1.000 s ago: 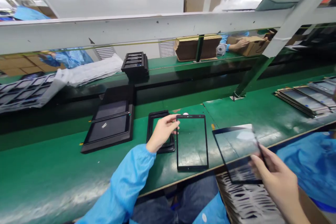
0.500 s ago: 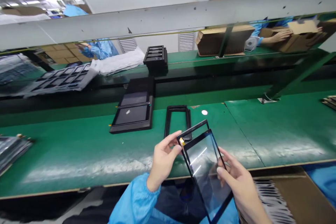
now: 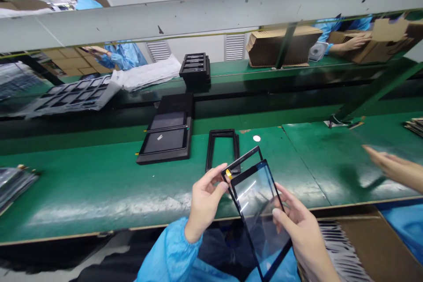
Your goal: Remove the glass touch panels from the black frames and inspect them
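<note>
A thin black rectangular frame is pinched at its upper left corner by my left hand, thumb on top. Over it, slightly lower and tilted, lies a clear glass touch panel with a black border; my right hand grips its right edge, fingers behind the glass. A yellow tab shows by my left thumb. Whether my right fingers also touch the frame behind cannot be told. Just beyond my hands, several similar black frames lie stacked on the green bench.
A black foam block carries two dark screens. A co-worker's hand reaches over the bench at right. A green post stands there too. Below the edge is an open carton. Stacked panels lie far left.
A co-worker's hand has come in over the bench from the right, and a small strip now shows near the post's foot. My hands and the two parts have hardly moved.
</note>
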A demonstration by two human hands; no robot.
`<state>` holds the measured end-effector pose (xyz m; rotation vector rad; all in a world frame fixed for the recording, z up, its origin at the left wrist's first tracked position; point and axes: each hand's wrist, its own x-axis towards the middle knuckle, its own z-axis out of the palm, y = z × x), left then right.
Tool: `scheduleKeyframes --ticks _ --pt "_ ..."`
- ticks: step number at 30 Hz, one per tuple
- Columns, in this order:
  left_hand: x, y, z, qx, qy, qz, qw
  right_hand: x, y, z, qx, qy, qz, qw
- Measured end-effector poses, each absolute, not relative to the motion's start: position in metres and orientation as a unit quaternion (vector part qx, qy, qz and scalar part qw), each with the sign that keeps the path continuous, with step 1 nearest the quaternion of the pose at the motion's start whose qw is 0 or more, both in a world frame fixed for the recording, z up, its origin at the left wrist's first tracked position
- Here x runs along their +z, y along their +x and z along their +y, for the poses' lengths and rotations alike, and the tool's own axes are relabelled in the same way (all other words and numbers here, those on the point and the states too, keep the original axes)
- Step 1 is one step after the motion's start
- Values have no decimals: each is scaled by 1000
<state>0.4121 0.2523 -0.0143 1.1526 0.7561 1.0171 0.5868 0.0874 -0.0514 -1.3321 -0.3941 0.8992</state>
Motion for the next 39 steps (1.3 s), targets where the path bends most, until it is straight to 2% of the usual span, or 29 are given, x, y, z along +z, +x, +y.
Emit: scheduleKeyframes --ticks 11,19,39 --pt "-10 411 248 469 518 331 634 -48 585 88 410 -584 -174 679" --pt "-9 405 245 381 511 326 698 -43 582 87 358 -616 -180 679" --pt "-22 402 254 344 446 313 765 -39 579 92 365 -656 -204 629"
